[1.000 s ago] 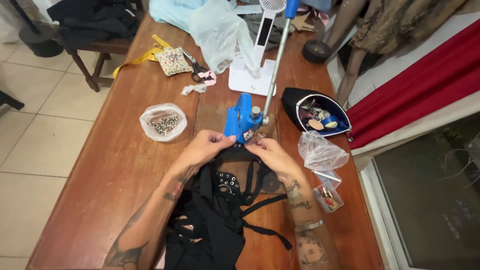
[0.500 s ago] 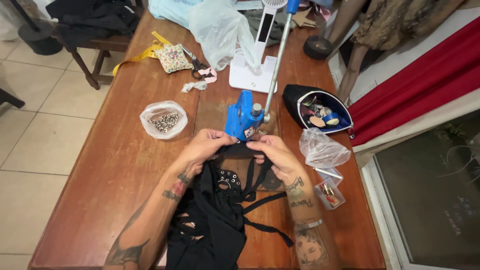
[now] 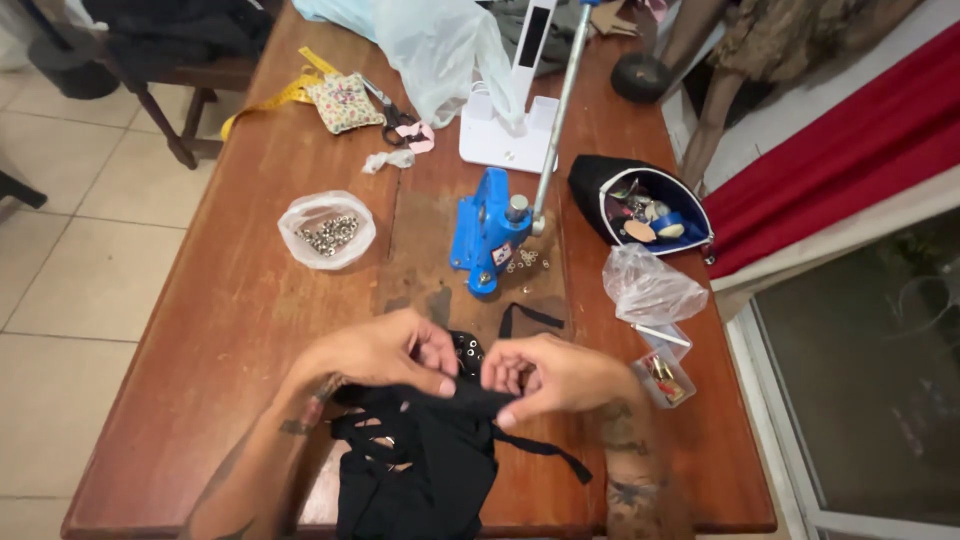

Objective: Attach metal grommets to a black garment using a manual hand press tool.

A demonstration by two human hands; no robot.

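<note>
My left hand [image 3: 385,352] and my right hand [image 3: 550,375] pinch the top edge of a black strappy garment [image 3: 425,460] that lies on the wooden table [image 3: 240,300] near its front edge. Fingertips of both hands almost meet above the fabric. Small metal eyelets show in the cloth between them [image 3: 466,350]. A blue hand press [image 3: 485,230] with a long silver lever stands on the table just beyond my hands, with loose eyelets [image 3: 524,262] scattered at its base.
A clear bag of metal eyelets [image 3: 326,230] sits at left. A black pouch of bits [image 3: 640,205], a crumpled plastic bag [image 3: 650,288] and a small clear box [image 3: 663,372] lie at right. A white lamp base [image 3: 505,140], scissors [image 3: 388,110], pincushion [image 3: 343,100] and yellow tape measure [image 3: 270,100] are farther back.
Both hands have pulled the garment back from the blue press toward the table's front edge. The press now stands free with the loose eyelets exposed.
</note>
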